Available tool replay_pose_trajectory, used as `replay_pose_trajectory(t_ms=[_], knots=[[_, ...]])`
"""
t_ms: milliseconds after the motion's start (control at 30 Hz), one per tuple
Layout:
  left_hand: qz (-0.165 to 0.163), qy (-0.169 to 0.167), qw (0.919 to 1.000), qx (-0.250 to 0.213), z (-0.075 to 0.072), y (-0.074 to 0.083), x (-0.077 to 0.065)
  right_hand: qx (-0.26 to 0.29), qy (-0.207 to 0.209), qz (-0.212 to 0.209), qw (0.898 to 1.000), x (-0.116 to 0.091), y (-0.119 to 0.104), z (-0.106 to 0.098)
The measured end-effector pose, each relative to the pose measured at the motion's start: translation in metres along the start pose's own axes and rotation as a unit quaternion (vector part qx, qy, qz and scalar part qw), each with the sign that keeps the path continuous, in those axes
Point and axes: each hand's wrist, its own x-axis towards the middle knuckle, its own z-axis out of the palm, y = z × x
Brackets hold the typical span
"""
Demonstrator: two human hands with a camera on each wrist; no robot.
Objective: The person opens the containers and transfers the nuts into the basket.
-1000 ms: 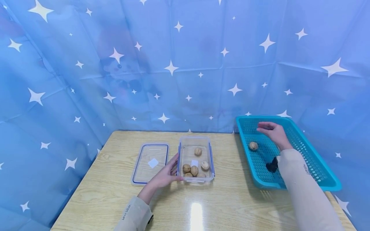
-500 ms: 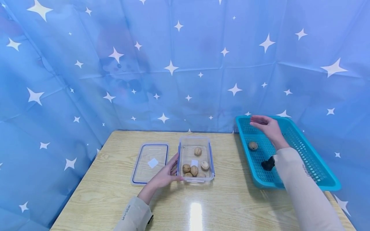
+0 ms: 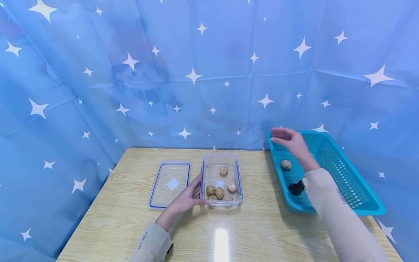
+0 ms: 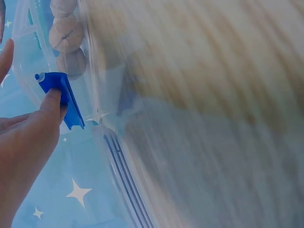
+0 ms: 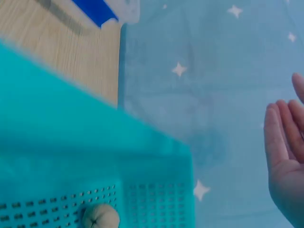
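My left hand point(image 3: 184, 199) holds the near left corner of a clear plastic food container point(image 3: 240, 182). Its thumb lies along the front and its fingers are on the left side. In the left wrist view a digit rests on a blue clasp point(image 4: 71, 107). Several walnuts point(image 3: 219, 193) lie inside the container. Above the far left corner of a turquoise basket point(image 3: 356, 185) is my right hand point(image 3: 292, 143), fingers bent toward the thumb. I cannot tell if something is inside it, as the palm side is hidden. One walnut point(image 3: 286, 165) lies in the basket.
The container's clear lid point(image 3: 160, 196), with a blue seal, lies flat on the wooden table point(image 3: 111, 218) left of the container. A blue star-patterned curtain point(image 3: 226, 102) hangs behind the table. The basket stands at the table's right side, its right part reaching past the edge.
My right hand has moved left and slightly up, from over the basket's middle to its far left corner. The left hand and the container have stayed in place.
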Motion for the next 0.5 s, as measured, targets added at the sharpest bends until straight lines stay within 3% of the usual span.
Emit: replay_pose_trajectory(t_ms=[500], knots=[[0.01, 0.001, 0.9999, 0.006, 0.0, -0.002, 0.0, 0.019, -0.033, -0.032, 0.999, -0.006, -0.023, 0.042]])
